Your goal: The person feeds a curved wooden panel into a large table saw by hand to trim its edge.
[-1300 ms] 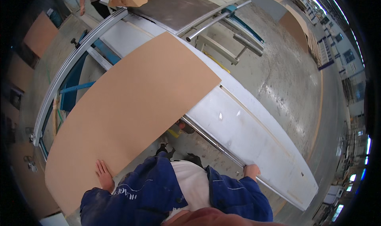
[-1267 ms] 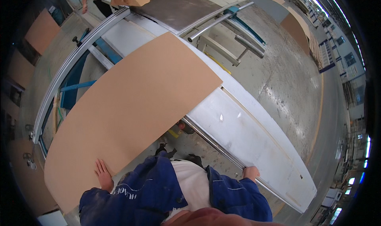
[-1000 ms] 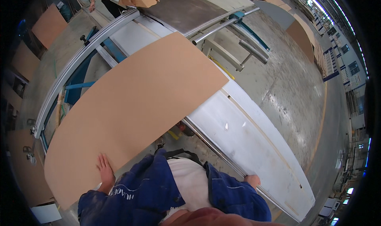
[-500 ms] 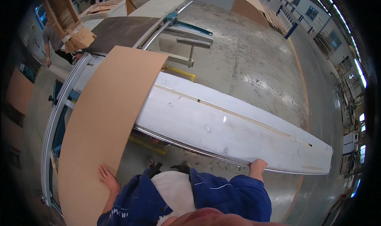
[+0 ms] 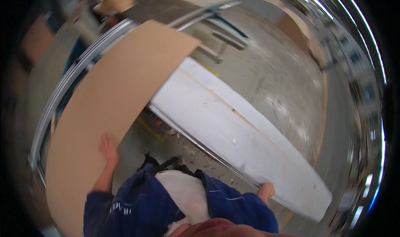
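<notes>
A long brown board [image 5: 112, 83] lies across a panel saw's frame and the near end of its white sliding table [image 5: 216, 120]. My left hand [image 5: 109, 149] rests on the board near its right edge, fingers stretched out and somewhat blurred. At the far right of my body, my right hand [image 5: 266, 190] is closed over the metal rail [image 5: 208, 152] along the white table's near edge. Its fingertips are partly hidden.
A silver rail [image 5: 62, 91] runs along the board's left side. Behind the board are a dark machine top [image 5: 160, 8] and a metal support arm [image 5: 227, 39]. Brown sheets [image 5: 293, 33] stand farther back. Concrete floor [image 5: 271, 78] stretches beyond the white table.
The whole view has swung and tilted, blurring the surroundings. My left hand appears slightly farther up the board; my right hand stays on the rail.
</notes>
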`<state>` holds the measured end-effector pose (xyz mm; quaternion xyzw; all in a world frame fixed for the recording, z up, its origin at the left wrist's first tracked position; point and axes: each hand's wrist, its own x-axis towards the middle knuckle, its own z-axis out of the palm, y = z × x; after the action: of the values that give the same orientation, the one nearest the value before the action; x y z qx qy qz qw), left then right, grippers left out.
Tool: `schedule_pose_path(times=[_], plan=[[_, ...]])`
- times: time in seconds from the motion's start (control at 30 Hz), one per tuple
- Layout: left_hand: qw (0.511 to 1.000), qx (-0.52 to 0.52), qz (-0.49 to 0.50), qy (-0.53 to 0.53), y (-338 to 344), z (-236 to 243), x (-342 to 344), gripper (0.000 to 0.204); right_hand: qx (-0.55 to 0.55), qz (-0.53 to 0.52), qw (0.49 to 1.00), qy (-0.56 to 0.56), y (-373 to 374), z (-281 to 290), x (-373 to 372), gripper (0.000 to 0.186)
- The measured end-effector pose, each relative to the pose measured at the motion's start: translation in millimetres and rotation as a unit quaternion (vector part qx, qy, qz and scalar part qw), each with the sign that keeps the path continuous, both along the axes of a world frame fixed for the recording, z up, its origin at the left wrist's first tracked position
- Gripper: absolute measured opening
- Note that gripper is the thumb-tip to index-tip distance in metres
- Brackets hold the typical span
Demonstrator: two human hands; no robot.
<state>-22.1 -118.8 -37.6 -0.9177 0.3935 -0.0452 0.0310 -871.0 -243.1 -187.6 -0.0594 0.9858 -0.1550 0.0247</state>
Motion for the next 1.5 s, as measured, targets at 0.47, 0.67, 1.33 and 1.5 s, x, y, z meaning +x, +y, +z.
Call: schedule_pose_path(times=[0.47, 0.67, 1.33, 1.5], plan=[[0.986, -0.122, -0.057, 0.098, 29.4, 51.1, -109.8, 0.093, -0.257, 0.917, 0.243, -0.185, -17.1, 176.0, 511.5, 0.065], [0.936, -0.314, -0.050, 0.153, 155.1, 8.1, -111.3, 0.058, -0.113, 0.992, 0.062, 0.004, 45.8, 189.5, 608.1, 0.082], [0.351, -0.655, 0.665, 0.067, 686.7, -103.3, -50.3, 0.082, -0.220, 0.807, 0.548, 0.006, 143.5, 92.4, 701.7, 0.101], [0.225, -0.787, 0.522, 0.241, 781.5, -111.5, -31.6, 0.064, -0.234, 0.790, 0.566, -0.016, 169.0, 96.0, 704.0, 0.099]])
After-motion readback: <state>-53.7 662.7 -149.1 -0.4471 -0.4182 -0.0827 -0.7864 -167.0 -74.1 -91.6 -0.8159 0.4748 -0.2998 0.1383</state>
